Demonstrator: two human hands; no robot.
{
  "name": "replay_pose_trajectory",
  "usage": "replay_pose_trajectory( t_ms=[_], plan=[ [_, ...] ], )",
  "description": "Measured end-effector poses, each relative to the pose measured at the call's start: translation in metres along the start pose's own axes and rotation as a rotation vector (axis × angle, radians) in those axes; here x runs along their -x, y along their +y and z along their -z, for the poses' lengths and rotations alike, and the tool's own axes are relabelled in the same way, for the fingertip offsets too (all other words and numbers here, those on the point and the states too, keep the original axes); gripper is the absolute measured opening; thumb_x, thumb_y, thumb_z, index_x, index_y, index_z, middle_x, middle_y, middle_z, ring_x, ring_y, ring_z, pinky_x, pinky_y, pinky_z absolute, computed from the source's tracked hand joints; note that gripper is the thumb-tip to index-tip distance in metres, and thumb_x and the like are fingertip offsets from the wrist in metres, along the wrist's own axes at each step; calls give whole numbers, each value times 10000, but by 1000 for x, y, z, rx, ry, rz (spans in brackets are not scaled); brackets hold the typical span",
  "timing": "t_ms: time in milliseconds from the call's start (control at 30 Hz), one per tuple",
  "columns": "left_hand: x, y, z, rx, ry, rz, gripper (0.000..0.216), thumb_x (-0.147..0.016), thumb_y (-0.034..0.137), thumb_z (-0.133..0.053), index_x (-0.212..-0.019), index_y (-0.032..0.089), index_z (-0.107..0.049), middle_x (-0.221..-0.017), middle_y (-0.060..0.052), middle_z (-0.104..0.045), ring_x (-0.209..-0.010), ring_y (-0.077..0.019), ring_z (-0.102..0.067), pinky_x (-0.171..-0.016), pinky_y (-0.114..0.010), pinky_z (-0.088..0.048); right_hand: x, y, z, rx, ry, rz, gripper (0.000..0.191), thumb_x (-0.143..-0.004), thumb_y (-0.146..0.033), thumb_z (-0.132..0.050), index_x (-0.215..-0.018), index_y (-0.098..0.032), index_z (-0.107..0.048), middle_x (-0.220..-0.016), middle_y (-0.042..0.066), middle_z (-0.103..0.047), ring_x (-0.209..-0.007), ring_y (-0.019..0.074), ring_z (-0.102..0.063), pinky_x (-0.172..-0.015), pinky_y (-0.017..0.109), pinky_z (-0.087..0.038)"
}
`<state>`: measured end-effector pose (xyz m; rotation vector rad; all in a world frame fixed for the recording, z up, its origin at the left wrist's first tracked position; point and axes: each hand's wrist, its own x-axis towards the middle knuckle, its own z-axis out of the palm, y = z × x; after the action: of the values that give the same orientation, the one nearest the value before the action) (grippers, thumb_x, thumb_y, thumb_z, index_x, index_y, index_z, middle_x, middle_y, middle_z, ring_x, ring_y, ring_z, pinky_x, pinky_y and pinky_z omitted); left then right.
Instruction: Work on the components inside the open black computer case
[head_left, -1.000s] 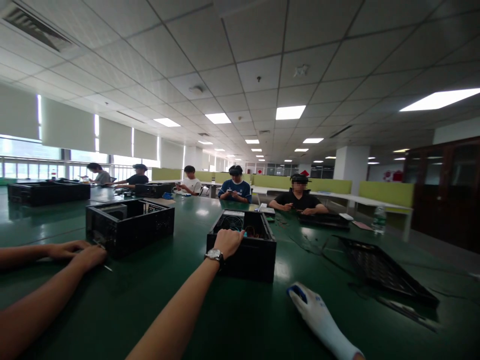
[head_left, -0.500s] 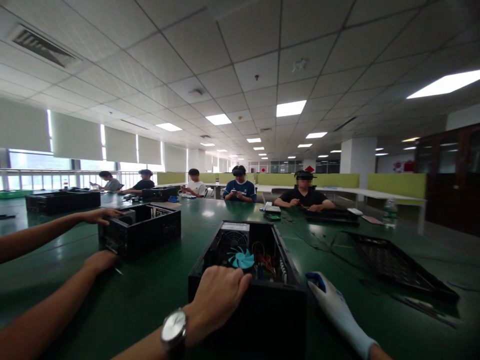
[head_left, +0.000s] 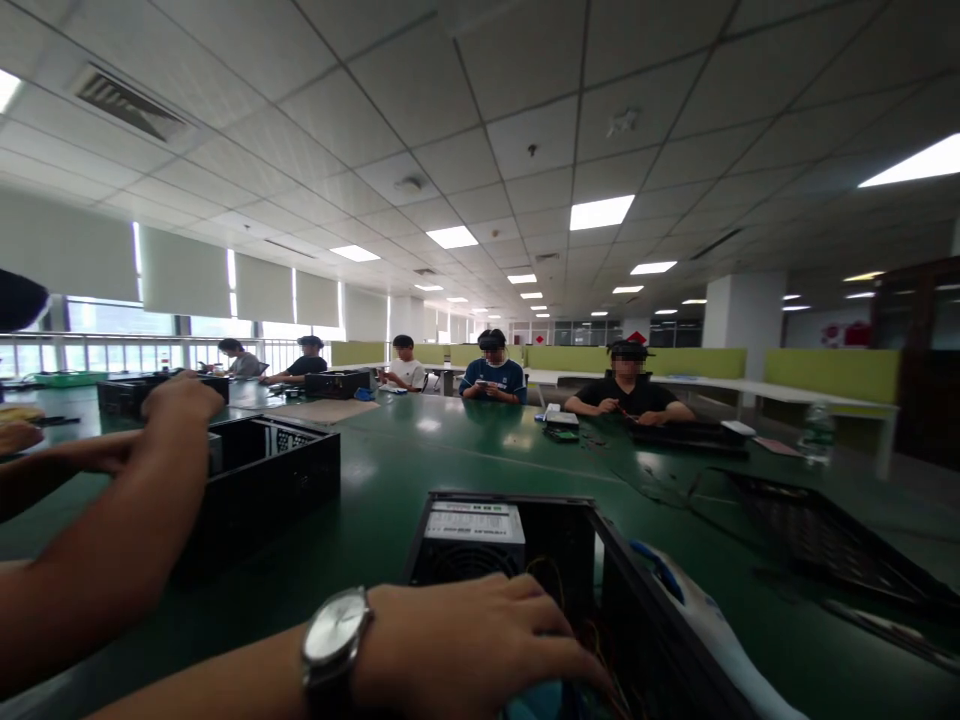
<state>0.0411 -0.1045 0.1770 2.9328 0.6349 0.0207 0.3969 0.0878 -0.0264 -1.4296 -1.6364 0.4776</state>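
An open black computer case (head_left: 600,545) stands right in front of me on the green table (head_left: 420,450). Inside it I see a power supply with a white label (head_left: 469,528) and some wires. My left hand (head_left: 480,640), with a wristwatch, lies flat across the case's near interior, fingers stretched to the right. My right hand (head_left: 701,620), in a white glove with blue tips, lies stretched along the outside of the case's right wall. Neither hand holds anything that I can see.
A co-worker's bare arms (head_left: 112,530) reach from the left to a second open black case (head_left: 270,470). A black side panel (head_left: 817,540) lies at right. A water bottle (head_left: 817,428) stands behind it. Several people sit across the table.
The open case has come much closer to me, with my left hand on it. My gloved right hand came back alongside it. The co-worker's near arm rose above the second case.
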Motion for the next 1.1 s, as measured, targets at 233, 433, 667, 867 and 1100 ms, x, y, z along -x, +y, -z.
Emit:
replay_pose_trajectory(
  t_ms=[233, 433, 667, 867, 1100],
  plan=[
    [-35, -56, -27, -104, -261, 40, 855, -781, 459, -736, -1535, 353, -348, -1609, -131, -311, -1445, -411, -343, -1070, -673, -354, 7, 4, 1, 32, 6, 2, 657, -675, -632, -537, -1193, -251, -675, -1329, 95, -657, -1283, 383, -557, -1101, 461, -444],
    [-46, -40, -31, -143, -348, 137, 962, -630, 411, -860, -1477, 458, -405, -1507, -140, -407, -1355, -459, -443, -1024, -696, -383, 9, -12, 10, -28, -10, -108, 818, -690, -736, -456, -1271, -188, -633, -1331, 140, -649, -1269, 375, -568, -1098, 464, -432],
    [-30, -25, -7, -152, -268, 155, 941, -643, 445, -850, -1484, 403, -429, -1350, -129, -501, -1219, -418, -557, -923, -515, -527, 26, -24, 32, -270, 111, -282, 874, -654, -778, -511, -1245, -141, -614, -1100, 173, -733, -1064, 379, -672, -949, 467, -529],
    [6, -7, 14, -210, -30, 1, 908, -729, 552, -772, -1520, 428, -344, -1418, -119, -428, -1257, -395, -511, -953, -518, -498, 34, -124, 79, -367, 111, -105, 874, -653, -854, -559, -1224, -197, -636, -1073, 160, -714, -973, 344, -683, -825, 426, -574],
    [41, 43, 15, -312, 114, -36, 522, -1030, 340, -407, -1530, 444, -302, -1538, -78, -360, -1268, -299, -506, -947, -476, -507, 57, -240, 35, 341, -549, 539, 335, -821, -495, -609, -995, -247, -752, -1016, 66, -739, -953, 271, -681, -895, 358, -526]
  ],
)
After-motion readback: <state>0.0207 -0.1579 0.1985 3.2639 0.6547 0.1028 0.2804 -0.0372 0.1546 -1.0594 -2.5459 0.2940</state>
